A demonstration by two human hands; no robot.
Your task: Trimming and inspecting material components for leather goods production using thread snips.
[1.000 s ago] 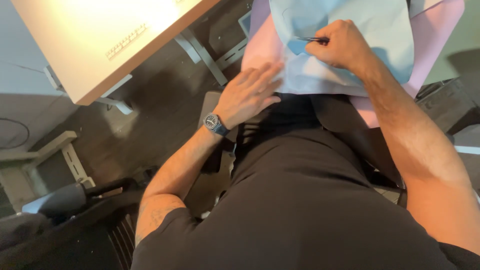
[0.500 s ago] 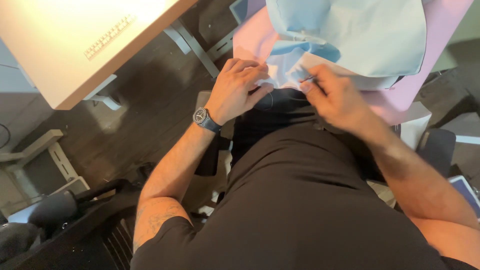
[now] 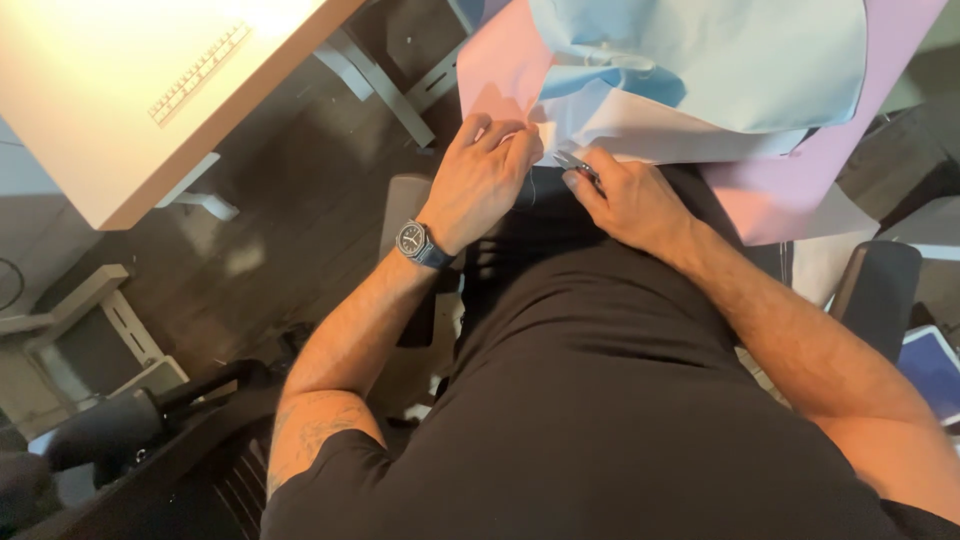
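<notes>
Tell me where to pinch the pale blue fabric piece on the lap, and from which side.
Pinch the pale blue fabric at its lower edge by the lap, coming from the near side. That edge hangs free, where the left hand already pinches it and the right hand holds a small metal tool. Farther up it lies flat over the pink fabric, probably harder to lift alone.

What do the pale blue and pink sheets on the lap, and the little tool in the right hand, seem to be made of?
The pale blue sheet looks like soft matte fabric: it folds and sags in loose creases. The pink sheet underneath lies flatter and smoother, so thin cloth or paper; hard to say. The small tool in the right hand glints grey, probably metal. The left hand pinches the sheet edge.
</notes>
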